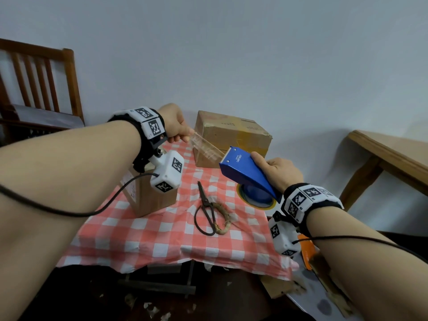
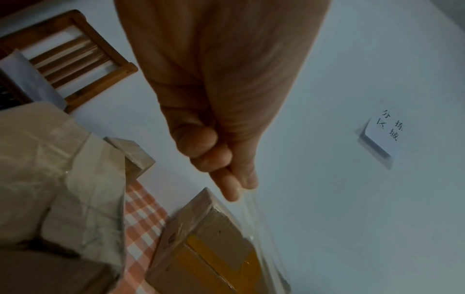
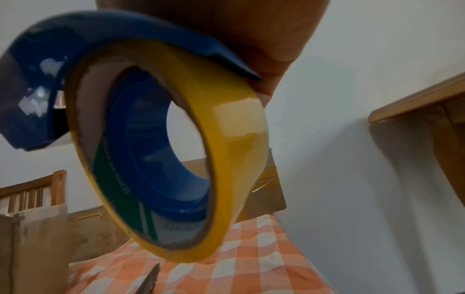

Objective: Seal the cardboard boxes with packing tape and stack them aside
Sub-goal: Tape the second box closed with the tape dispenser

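Tape point(image 1: 206, 148), thin, limp and sticky, looks prone to folding on itself: your left hand point(image 1: 176, 122) pinches its free end, so keep it taut while your right hand point(image 1: 279, 170) grips the blue dispenser point(image 1: 245, 173).

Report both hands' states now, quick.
Left hand: fingers pinch the free end of the clear tape strip.
Right hand: grips the blue tape dispenser, yellow roll mounted.

scissors point(image 1: 209, 210) on table centre, small box point(image 1: 148, 195) left, big box point(image 1: 231, 137) behind (by wall)
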### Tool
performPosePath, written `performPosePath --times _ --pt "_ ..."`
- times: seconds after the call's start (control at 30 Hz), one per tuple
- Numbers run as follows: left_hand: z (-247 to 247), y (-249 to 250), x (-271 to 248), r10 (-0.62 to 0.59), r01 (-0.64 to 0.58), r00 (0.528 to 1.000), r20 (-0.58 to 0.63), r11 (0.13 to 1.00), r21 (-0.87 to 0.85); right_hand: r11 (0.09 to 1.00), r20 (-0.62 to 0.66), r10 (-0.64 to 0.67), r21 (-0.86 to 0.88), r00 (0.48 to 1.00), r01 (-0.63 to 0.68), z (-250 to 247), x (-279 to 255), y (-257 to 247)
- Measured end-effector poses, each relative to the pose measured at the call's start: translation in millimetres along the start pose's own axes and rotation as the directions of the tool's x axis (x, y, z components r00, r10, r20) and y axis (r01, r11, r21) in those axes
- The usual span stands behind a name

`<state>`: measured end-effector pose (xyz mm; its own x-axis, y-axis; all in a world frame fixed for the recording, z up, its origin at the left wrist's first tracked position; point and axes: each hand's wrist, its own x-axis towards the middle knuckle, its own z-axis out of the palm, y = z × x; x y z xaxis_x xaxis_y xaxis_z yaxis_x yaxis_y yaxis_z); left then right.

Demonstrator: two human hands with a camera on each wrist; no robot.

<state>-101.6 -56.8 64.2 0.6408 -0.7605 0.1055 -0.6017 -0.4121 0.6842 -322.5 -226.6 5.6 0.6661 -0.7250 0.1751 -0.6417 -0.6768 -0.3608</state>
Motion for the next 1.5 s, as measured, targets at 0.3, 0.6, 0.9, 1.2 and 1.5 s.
performPosePath --times 0.3,0.6,0.9,1.2,1.5 --pt "15.2 4.5 -3.8 0.138 -0.130 0.989 -0.049 0.981 0.145 0.971 0.009 0.007 -0.240 1.000 -0.005 7.3 8.9 -12.7" --pt "24.0 48.8 -14.9 0.438 -0.371 0.898 0.032 0.716 0.591 0.913 -0.012 0.087 -0.400 0.996 -0.085 8.1 27.7 -28.3" --pt "-0.9 35.6 -11.1 0.269 -0.249 0.959 -0.084 0.949 0.192 0.959 0.156 0.269 -0.130 0.950 -0.250 50.0 45.7 5.2" --pt "15.3 11.8 -4.6 0.136 -0.136 0.990 -0.024 0.991 -0.002 0.915 0.314 0.195 -0.400 0.929 -0.057 97.4 45.3 5.6" --pt "20.5 3.2 -14.7 0.097 -0.097 0.995 -0.011 0.974 -0.206 0.586 0.232 0.004 0.787 0.973 -0.190 54.7 40.2 -46.2"
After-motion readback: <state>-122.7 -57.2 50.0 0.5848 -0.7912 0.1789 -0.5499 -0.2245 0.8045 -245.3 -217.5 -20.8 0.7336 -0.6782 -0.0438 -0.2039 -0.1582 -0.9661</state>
